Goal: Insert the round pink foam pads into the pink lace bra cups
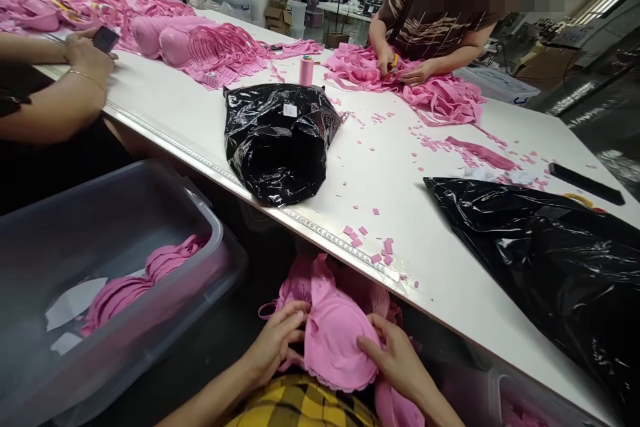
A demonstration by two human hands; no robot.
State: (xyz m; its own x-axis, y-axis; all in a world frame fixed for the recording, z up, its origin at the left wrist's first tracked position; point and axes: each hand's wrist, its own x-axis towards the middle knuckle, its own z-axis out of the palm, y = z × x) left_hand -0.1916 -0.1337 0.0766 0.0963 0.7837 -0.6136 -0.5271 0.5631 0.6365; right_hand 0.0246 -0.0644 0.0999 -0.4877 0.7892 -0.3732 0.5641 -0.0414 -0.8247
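Observation:
A pink bra (334,340) lies in my lap below the white table's edge (320,230). My left hand (277,340) grips its left side with curled fingers. My right hand (395,357) holds the right cup, fingers pressed into the fabric. More pink bras sit under and behind it.
A grey plastic bin (115,280) at my left holds pink bras. Two black plastic bags (277,140) (550,253) lie on the table among pink scraps (373,240). A person across the table (435,27) handles pink straps; another person's arms (60,93) rest at left. A pink thread spool (306,71) stands upright.

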